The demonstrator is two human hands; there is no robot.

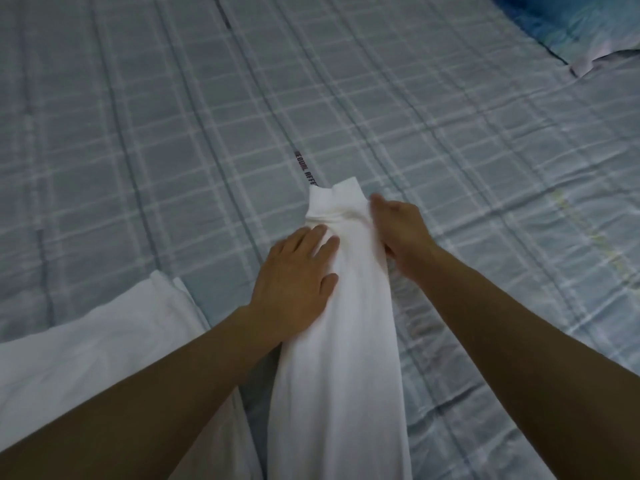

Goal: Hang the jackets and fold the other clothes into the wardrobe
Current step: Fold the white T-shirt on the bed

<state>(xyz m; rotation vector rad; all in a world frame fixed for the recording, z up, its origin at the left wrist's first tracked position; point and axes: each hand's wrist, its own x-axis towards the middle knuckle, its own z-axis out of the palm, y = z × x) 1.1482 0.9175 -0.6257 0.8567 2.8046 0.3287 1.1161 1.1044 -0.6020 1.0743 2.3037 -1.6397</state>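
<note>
A white garment lies on the bed; its long sleeve (343, 358) stretches away from me toward the bed's middle, ending in a cuff. The garment's body (90, 362) spreads at the lower left. My left hand (294, 275) rests flat on the sleeve just below the cuff, fingers straight. My right hand (398, 233) grips the sleeve's right edge near the cuff, fingers curled into the cloth.
The bed is covered by a pale blue checked sheet (173, 133) with a dark line of printed lettering (306, 168) running toward the cuff. A blue patterned pillow (588, 26) lies at the far right corner.
</note>
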